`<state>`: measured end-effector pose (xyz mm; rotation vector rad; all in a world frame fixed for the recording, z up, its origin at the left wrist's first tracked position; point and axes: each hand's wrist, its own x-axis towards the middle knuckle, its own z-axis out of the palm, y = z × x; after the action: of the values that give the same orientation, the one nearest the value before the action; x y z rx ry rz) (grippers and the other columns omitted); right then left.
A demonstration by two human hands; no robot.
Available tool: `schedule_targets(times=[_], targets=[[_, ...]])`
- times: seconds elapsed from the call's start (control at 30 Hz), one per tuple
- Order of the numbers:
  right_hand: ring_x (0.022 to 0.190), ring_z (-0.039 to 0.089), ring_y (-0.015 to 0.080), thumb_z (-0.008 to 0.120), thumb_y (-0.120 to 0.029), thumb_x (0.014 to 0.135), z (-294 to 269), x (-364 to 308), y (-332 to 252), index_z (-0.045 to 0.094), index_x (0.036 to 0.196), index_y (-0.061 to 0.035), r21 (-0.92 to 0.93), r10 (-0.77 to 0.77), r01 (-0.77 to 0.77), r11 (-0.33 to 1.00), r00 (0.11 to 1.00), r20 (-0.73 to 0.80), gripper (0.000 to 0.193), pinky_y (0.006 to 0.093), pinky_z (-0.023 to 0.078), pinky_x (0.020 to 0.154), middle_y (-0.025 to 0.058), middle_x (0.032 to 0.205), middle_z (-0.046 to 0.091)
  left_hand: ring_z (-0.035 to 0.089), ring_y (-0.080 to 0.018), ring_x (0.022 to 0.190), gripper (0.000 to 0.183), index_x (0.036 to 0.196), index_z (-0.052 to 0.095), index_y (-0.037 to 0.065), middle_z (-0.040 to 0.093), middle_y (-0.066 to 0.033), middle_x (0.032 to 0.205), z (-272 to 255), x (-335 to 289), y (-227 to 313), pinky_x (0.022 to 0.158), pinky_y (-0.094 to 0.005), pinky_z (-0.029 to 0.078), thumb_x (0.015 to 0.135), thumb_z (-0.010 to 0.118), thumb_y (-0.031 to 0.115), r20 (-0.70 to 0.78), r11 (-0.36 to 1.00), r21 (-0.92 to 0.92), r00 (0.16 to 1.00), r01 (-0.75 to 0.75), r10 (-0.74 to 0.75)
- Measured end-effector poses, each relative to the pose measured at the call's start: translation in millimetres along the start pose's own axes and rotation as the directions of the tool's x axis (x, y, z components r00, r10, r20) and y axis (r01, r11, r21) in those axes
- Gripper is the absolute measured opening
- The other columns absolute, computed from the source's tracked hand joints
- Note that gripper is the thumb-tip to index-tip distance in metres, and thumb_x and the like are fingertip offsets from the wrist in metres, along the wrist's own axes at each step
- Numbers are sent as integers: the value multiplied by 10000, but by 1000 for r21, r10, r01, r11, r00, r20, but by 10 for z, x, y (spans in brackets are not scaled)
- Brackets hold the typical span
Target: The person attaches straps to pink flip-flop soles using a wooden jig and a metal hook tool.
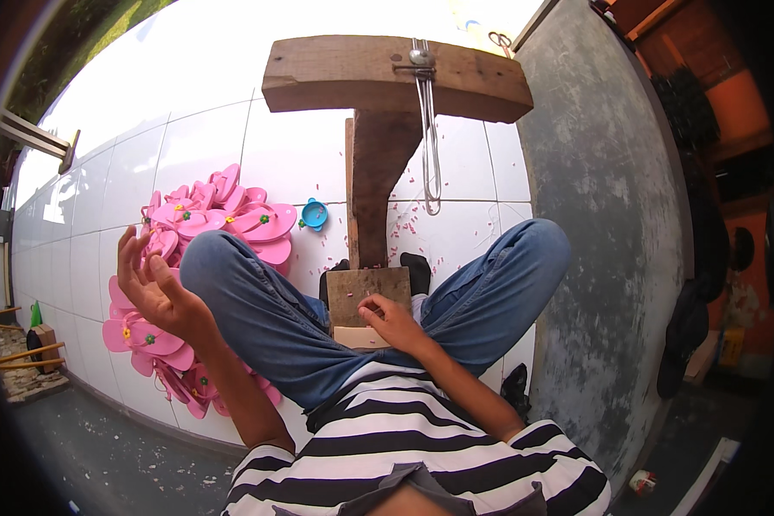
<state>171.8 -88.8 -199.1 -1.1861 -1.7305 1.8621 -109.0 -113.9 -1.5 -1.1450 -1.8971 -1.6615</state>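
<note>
My left hand [159,292] is raised above my left knee, palm up, fingers spread, with nothing in it. Beside and below it lie many pink flip-flops [262,222] with small flower ornaments, heaped on the floor. Between my knees is a small wooden block [387,282] at the near end of a T-shaped wooden stand [378,155]. Over that block my right hand [393,325] has its fingers curled in; whatever they may hold is too small or hidden. A pale beige piece [359,337] sits under this hand, against my lap.
Long thin metal rods [428,146] hang from the stand's crossbeam. A small blue bowl [315,215] stands on the white tiles by the flip-flops. Tiny pink scraps [402,230] dot the floor. A grey concrete ledge [598,198] runs along the right.
</note>
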Motion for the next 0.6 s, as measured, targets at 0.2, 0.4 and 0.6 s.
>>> schedule_targets(times=[0.2, 0.4, 0.6], targets=[[722, 650, 226, 665, -215, 900, -477, 180, -609, 614, 922, -1, -315, -134, 79, 946, 979, -157, 221, 349, 509, 685, 128, 865, 669, 674, -222, 913, 235, 1169, 600, 50, 696, -101, 1055, 694, 434, 428, 806, -370, 521, 952, 588, 137, 549, 991, -20, 827, -133, 122], [584, 598, 142, 690, -201, 860, -810, 593, -1187, 614, 808, -4, -303, -226, 113, 946, 901, -371, 217, 305, 471, 572, 74, 671, 632, 638, -351, 1000, 386, 1240, 547, 45, 673, -191, 1038, 1099, -243, -7, 842, -453, 497, 935, 612, 272, 939, 970, 107, 343, -217, -27], [519, 533, 77, 690, -195, 830, -803, 963, -923, 621, 756, -3, -176, -154, 71, 982, 839, -521, 217, 264, 413, 491, 15, 583, 589, 643, -373, 1031, 443, 1288, 505, 48, 665, -216, 1125, 1119, -450, -169, 839, -437, 499, 943, 599, 310, 996, 989, 89, 32, -121, -85]])
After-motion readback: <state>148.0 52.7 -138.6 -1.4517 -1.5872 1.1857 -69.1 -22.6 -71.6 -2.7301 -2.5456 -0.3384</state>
